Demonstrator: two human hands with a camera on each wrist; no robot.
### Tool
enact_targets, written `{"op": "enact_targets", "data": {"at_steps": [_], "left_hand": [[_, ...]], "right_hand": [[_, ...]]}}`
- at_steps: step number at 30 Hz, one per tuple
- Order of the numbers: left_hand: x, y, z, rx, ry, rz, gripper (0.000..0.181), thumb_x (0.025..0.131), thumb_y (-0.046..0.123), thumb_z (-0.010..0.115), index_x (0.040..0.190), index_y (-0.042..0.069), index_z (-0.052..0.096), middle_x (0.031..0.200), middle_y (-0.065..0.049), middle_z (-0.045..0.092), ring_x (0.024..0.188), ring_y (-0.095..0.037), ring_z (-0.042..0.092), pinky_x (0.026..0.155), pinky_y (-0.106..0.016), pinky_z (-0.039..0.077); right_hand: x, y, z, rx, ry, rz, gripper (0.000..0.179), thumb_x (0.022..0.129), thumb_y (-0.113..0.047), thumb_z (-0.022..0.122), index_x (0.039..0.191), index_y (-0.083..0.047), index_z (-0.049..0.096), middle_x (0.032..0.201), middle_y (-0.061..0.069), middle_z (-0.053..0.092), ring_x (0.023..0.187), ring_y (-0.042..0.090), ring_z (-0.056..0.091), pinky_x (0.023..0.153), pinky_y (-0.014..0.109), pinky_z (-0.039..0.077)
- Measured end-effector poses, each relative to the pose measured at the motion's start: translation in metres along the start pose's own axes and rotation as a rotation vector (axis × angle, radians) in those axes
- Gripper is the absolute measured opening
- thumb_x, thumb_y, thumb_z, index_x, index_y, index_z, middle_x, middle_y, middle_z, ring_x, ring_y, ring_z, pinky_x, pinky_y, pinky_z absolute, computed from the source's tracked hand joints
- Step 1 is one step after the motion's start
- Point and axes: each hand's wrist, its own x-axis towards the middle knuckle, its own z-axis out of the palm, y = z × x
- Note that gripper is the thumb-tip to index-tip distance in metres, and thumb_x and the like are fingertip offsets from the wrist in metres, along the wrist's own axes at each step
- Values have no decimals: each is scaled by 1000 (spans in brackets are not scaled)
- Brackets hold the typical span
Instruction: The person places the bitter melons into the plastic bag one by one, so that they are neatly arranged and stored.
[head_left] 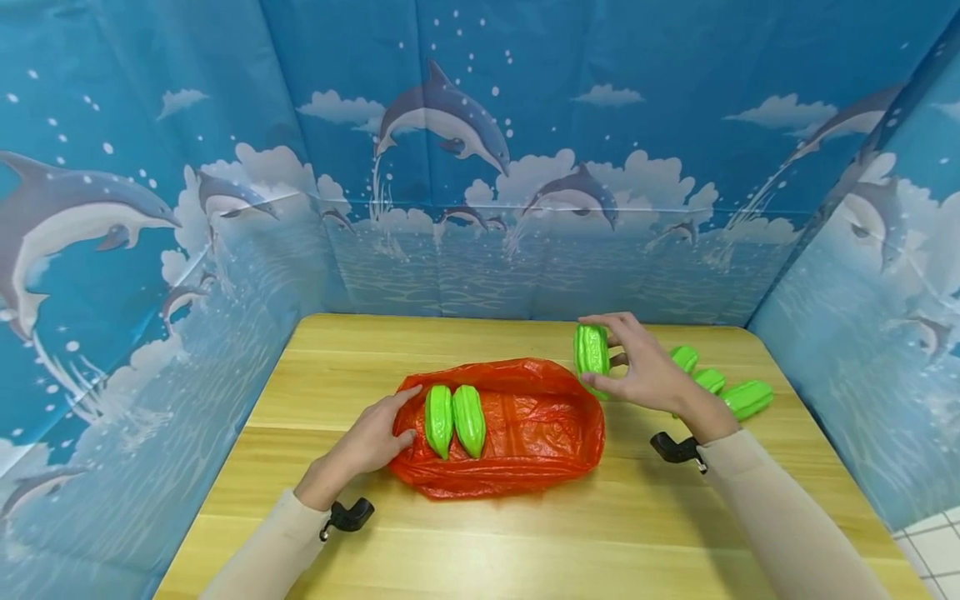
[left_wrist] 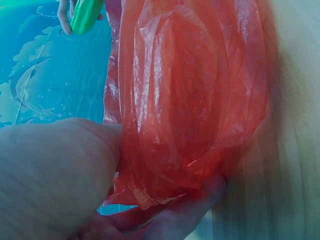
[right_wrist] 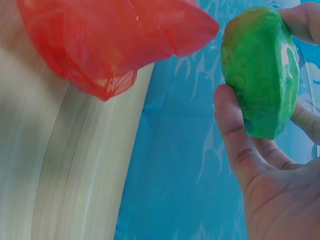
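Note:
A red plastic bag [head_left: 517,471] lies open-mouthed on the table, with two green ribbed fruits [head_left: 468,421] side by side in its left part. My left hand [head_left: 367,437] grips the bag's left end. In the left wrist view the crumpled red film [left_wrist: 175,90] covers much of that hand's fingers. Above the bag's right end, my right hand [head_left: 645,362] holds another green ribbed fruit [head_left: 591,350] between thumb and fingers. The right wrist view shows this glossy fruit [right_wrist: 260,75] raised beside the bag [right_wrist: 115,40].
Three more green ribbed fruits [head_left: 746,400] lie on the table to the right, partly behind my right hand and wrist. The wooden table [head_left: 480,550] is bounded at the back and sides by a blue dolphin-print curtain [head_left: 480,250]. Black wrist mounts [head_left: 351,514] sit under both wrists.

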Motion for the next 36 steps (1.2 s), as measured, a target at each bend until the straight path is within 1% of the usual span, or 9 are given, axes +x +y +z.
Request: {"op": "enact_targets", "data": {"at_steps": [4,7,13,18,22,29,33,36], "left_hand": [[1,0,1,-3,-3,-11,77,109,6,77,180,10,45,178,-22,55,167,-48,52,137,-67,45],[1,0,1,4,1,-2,77,109,6,77,179,9,46,178,-23,55,166,-49,53,137,-68,45],[2,-1,3,-2,1,-6,77,109,5,77,179,9,46,178,-23,56,166,-49,53,137,-67,45],[0,0,3,-4,3,-7,77,109,5,78,179,10,46,177,-22,56,166,-48,53,137,-67,46],[0,-1,2,2,11,0,77,108,5,78,178,10,47,177,-23,57,165,-49,54,136,-68,46],[1,0,4,-1,13,15,77,108,4,78,178,9,47,175,-25,57,164,-51,54,136,-69,46],[0,0,4,4,14,10,78,108,4,77,179,9,46,176,-25,56,164,-51,54,136,-70,46],[-1,1,4,6,13,6,79,108,4,77,180,9,45,177,-25,56,164,-52,53,135,-70,46]], "right_hand": [[1,-6,3,2,-12,-10,88,101,-34,94,175,-21,48,160,20,50,131,44,69,102,59,71],[2,-9,6,6,-24,-21,87,101,-33,94,174,-22,48,159,21,50,132,45,69,102,59,72],[3,-13,12,7,-36,-36,87,101,-28,94,174,-22,48,160,21,50,132,46,70,99,51,73],[5,-18,16,24,-43,-41,88,100,-26,94,174,-20,48,160,22,50,132,47,70,99,53,74],[7,-24,19,25,-56,-43,88,100,-26,94,174,-20,48,159,22,51,132,47,71,98,51,74],[5,-33,22,39,-76,-46,88,99,-22,95,172,-23,48,158,20,51,131,45,72,97,53,74],[5,-38,24,45,-93,-58,88,98,-20,96,172,-23,48,159,18,51,130,42,71,96,46,75],[6,-43,26,55,-109,-68,89,97,-18,96,172,-22,47,160,18,51,130,40,71,96,45,75]]}}
